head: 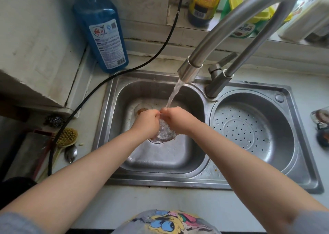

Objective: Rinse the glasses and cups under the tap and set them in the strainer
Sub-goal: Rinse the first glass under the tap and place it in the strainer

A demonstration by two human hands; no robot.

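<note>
A clear glass point(164, 132) is held over the left basin of the steel sink point(106, 119), its base towards me. My left hand point(146, 122) grips its left side and my right hand point(177, 120) its right side, fingertips meeting at the rim. Water runs from the curved tap point(191, 70) onto my right hand's fingers and into the glass. The round perforated strainer point(249, 127) fills the right basin and holds nothing that I can see.
A blue detergent bottle point(105, 37) stands at the back left, with a black cable point(85, 98) trailing past it. A scrub brush point(66, 137), a spoon point(70, 154) and a scourer point(54, 120) lie left of the sink. Bottles line the windowsill point(178, 32).
</note>
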